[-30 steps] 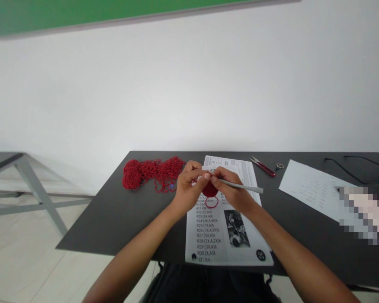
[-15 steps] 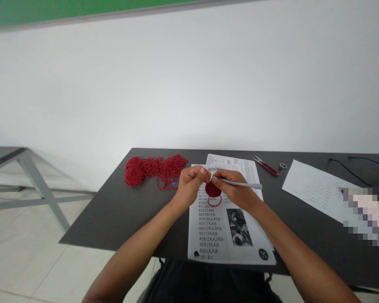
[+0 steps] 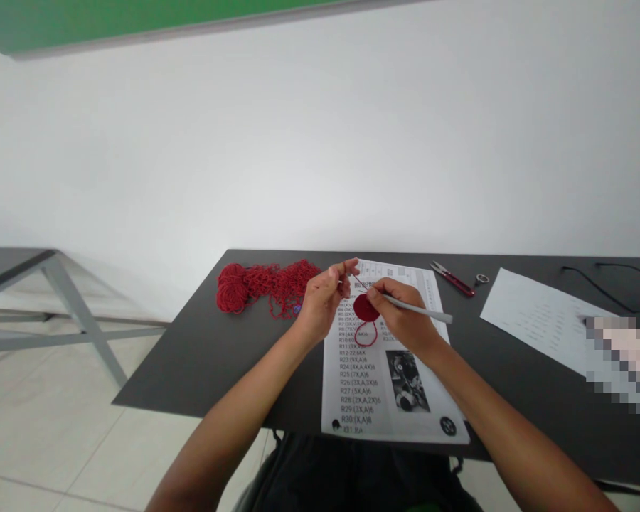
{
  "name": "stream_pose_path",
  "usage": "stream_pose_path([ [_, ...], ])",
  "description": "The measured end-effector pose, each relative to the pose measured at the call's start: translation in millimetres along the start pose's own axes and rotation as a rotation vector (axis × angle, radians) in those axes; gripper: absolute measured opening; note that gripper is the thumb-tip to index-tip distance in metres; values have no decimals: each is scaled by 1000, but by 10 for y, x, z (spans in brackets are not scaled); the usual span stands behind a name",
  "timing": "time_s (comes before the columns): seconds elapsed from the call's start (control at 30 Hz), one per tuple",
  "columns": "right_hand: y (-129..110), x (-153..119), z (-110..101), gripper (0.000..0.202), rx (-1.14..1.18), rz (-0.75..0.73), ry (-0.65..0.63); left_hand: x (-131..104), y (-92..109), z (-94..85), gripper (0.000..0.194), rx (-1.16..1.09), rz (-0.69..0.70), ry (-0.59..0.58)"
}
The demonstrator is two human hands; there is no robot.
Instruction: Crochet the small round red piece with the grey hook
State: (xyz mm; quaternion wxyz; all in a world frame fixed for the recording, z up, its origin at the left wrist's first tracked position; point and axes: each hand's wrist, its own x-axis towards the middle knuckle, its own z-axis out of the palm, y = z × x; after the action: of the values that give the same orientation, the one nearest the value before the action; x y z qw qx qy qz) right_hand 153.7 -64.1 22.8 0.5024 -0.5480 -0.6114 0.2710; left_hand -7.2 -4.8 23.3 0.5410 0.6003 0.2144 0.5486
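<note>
My right hand [image 3: 405, 313] pinches a grey-handled crochet hook [image 3: 424, 309] together with the edge of a small round piece of red crochet [image 3: 366, 308]. From that piece a loop of red yarn [image 3: 365, 344] hangs over the printed pattern sheet [image 3: 352, 419]. My left hand [image 3: 320, 306] is raised to the left of the crochet, apart from it, with its index finger lifted and the other fingers curled. A thin strand stretches between the left fingers and the hook's tip; how it winds round the fingers is hard to see.
At the back left lie a red yarn ball [image 3: 232, 288] and a loose tangle of yarn [image 3: 285, 283]. Red thread snips [image 3: 453, 279] and a small ring [image 3: 481, 279] are at the back right. Farther right are a handwritten sheet [image 3: 533, 320], glasses [image 3: 600, 284] and a blurred patch.
My left hand has drawn away from the crochet piece and raised its index finger, with the strand now stretched between. The round piece, pinched at its edge by my right hand, shows more fully.
</note>
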Motion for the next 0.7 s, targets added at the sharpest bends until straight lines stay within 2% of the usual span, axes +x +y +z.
stream_pose_path([
  [0.1,-23,-7,-23,27,-32,-52,-5,10,9,-93,49,608,279,-92],
  [0.13,-23,-3,-29,27,-59,-71,1,13,27,-125,47,794,333,-143],
  [0.2,-17,6,-39,29,-127,-120,14,18,70,-174,43,1050,374,-209],
  [0.27,-6,14,-43,32,-200,-184,3,20,97,-189,50,1132,350,-200],
  [0.33,11,16,-35,34,-273,-253,-25,15,82,-164,58,1029,267,-141],
  [0.37,21,16,-24,34,-307,-283,-38,11,59,-139,63,909,197,-89],
  [0.43,45,13,8,33,-352,-307,-48,2,-5,-80,72,570,-26,-11],
  [0.53,75,11,66,34,-327,-258,-31,-8,-94,1,77,106,-283,2],
  [0.63,84,11,88,36,-280,-227,14,-13,-128,35,72,-125,-326,28],
  [0.7,75,9,69,35,-259,-227,69,-15,-130,30,65,-187,-293,-2],
])
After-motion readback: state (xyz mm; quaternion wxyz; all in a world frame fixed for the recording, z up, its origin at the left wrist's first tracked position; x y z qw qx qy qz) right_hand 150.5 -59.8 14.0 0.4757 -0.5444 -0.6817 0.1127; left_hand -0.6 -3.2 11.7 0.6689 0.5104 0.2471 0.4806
